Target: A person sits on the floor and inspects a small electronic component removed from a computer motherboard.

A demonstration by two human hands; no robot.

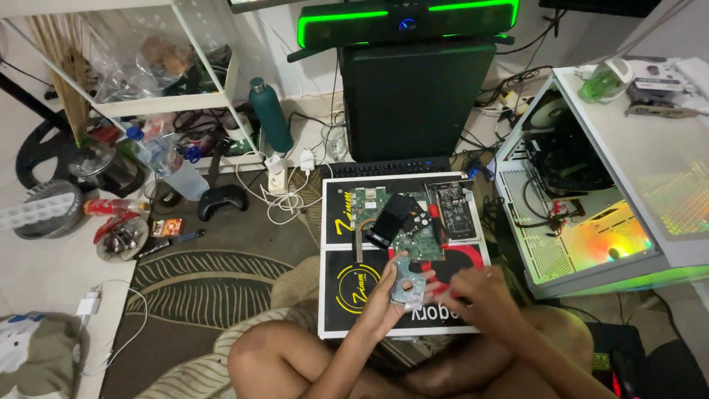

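Left hand (385, 295) gripping silver metal bracket (408, 282), right hand (476, 290) pinching its edge, hovering over black box (347, 310), green circuit board (402, 222) lying near far edge, open white computer case (591, 229) crowding right.

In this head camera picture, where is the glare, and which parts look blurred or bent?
Head view: strong green glow on the light bar and yellow-green glare inside the open white computer case; the right hand is motion-blurred over the metal bracket, the left hand sharper; the white shelf frame leans from wide-angle distortion; the green circuit board is evenly lit.
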